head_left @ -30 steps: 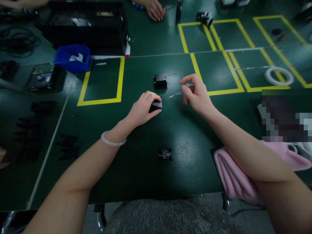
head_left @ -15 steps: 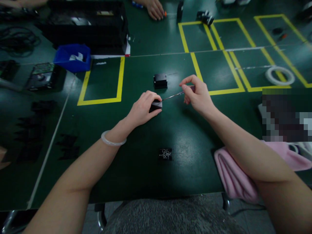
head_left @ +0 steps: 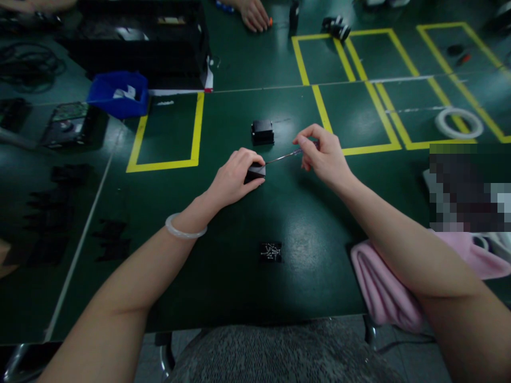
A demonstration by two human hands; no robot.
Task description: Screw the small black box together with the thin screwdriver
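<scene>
My left hand (head_left: 236, 176) is wrapped round a small black block (head_left: 256, 172) on the green table, its fingers over the top and thumb along the near side. In my right hand (head_left: 319, 151) is a screwdriver (head_left: 285, 156), its thin metal shaft slanting down to the left. The tip meets the block's right end. Just beyond my left hand stands a second black block (head_left: 262, 132). Closer to me, a small black tray (head_left: 271, 252) holds several silver screws.
Blue bin (head_left: 117, 94) and large black case (head_left: 139, 45) at back left; black parts (head_left: 50, 213) at left. White tape roll (head_left: 459, 123) and pink cloth (head_left: 387, 284) at right. Another person's hand (head_left: 254, 15) rests at the far side.
</scene>
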